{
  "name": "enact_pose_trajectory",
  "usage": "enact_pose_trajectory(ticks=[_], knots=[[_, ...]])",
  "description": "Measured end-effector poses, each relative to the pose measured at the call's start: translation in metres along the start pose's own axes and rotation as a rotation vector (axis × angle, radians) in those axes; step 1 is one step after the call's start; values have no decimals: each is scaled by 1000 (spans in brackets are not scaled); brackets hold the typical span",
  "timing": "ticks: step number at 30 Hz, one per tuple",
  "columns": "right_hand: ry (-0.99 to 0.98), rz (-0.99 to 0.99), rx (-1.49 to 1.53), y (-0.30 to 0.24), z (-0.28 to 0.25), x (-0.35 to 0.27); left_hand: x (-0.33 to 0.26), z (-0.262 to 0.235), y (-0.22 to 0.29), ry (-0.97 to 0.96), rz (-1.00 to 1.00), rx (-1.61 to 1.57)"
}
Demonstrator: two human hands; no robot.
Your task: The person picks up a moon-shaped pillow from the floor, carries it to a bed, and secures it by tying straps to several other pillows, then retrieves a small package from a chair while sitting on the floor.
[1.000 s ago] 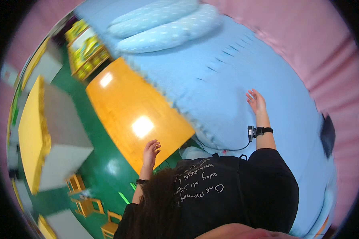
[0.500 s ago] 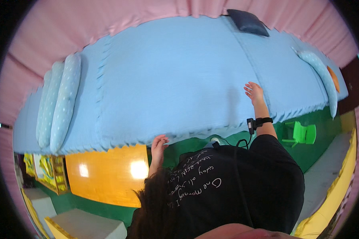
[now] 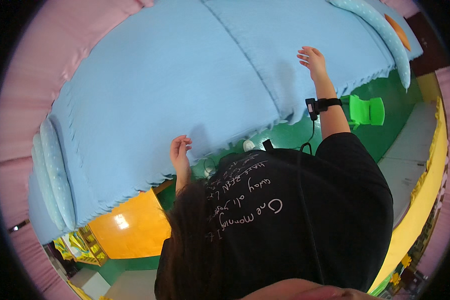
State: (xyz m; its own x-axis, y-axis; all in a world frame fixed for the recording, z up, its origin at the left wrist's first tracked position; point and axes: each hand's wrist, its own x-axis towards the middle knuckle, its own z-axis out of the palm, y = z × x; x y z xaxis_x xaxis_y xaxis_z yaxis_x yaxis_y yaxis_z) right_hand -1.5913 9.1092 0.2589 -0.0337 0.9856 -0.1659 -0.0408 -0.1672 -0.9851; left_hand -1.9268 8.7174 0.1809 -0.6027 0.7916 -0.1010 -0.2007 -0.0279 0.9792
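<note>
A person in a black T-shirt with white lettering (image 3: 285, 225) leans over a wide bed covered by a pale blue quilted blanket (image 3: 185, 90). The left hand (image 3: 179, 150) rests near the bed's near edge, fingers loosely curled and holding nothing. The right hand (image 3: 312, 59), a black band with a cable (image 3: 321, 106) at its wrist, lies flat on the blanket close to the same edge, fingers spread apart and empty. Light blue spotted pillows (image 3: 52, 175) line the bed's left end. A green plastic chair (image 3: 366, 110) stands on the green floor (image 3: 400, 105) beside the bed.
</note>
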Motion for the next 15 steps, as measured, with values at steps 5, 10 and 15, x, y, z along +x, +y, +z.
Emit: enact_pose_trajectory(ticks=[5, 10, 15], knots=[[64, -40, -20, -17, -70, -1, 36, 66, -6, -284, -103, 182], [225, -64, -94, 24, -208, -64, 55, 131, -40, -437, -117, 115], [867, 94, -145, 6, -367, -240, 61, 225, -46, -677, -104, 93]])
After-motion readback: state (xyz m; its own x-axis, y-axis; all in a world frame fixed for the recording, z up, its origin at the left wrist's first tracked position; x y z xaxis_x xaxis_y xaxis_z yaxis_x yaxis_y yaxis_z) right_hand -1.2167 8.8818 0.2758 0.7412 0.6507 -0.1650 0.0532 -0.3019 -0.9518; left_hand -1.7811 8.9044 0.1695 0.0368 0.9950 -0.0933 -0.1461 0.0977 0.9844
